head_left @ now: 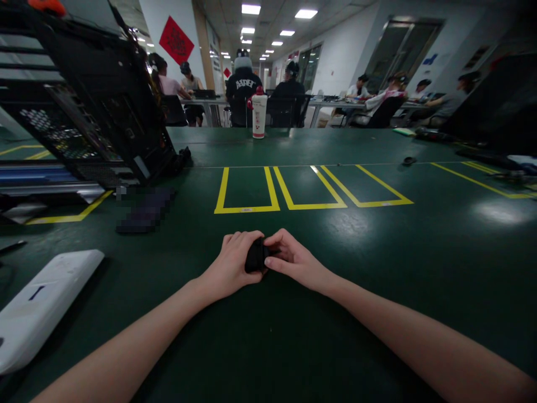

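A small black object (254, 258), dark and blocky with a thin raised edge on its right side, sits between my two hands low over the green table (268, 347). My left hand (232, 263) is wrapped round its left side, thumb below and fingers over the top. From the right, my right hand (293, 258) pinches the object's edge with thumb and fingertips. Its exact kind cannot be made out, and much of it is covered by my fingers. Beyond my hands, yellow tape outlines (247, 210) mark the table.
An open black computer case (121, 112) stands at the left, near a blurred dark item (146, 211). A white device (50, 308) lies at the near left. A white cup (259, 116) stands at the far edge. A small black ring (408, 160) lies right. Several people sit beyond.
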{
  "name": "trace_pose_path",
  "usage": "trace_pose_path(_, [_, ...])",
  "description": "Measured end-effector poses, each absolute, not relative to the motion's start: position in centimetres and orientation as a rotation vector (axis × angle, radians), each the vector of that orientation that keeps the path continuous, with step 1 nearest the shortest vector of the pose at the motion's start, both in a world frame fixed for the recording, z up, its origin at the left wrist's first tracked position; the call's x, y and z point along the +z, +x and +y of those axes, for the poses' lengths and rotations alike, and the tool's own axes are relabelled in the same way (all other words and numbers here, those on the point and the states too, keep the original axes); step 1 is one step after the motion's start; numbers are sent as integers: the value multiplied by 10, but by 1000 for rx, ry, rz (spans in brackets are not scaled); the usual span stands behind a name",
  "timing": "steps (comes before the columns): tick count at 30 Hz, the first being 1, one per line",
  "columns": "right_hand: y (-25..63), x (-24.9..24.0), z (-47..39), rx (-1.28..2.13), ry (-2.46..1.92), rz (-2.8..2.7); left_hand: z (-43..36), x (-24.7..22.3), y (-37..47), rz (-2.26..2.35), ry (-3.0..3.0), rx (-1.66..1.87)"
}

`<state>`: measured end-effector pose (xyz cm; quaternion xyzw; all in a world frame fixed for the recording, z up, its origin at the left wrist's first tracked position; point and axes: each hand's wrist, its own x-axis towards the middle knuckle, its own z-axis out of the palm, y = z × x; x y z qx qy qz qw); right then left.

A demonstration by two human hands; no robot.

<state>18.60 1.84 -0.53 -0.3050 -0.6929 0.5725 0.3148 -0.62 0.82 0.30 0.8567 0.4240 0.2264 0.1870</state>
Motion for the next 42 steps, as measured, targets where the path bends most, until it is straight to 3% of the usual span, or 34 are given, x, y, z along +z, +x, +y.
trace_pose_path(42, [187,-5,18,1498,-766,-1876,7,4,-6,1201,2407,643])
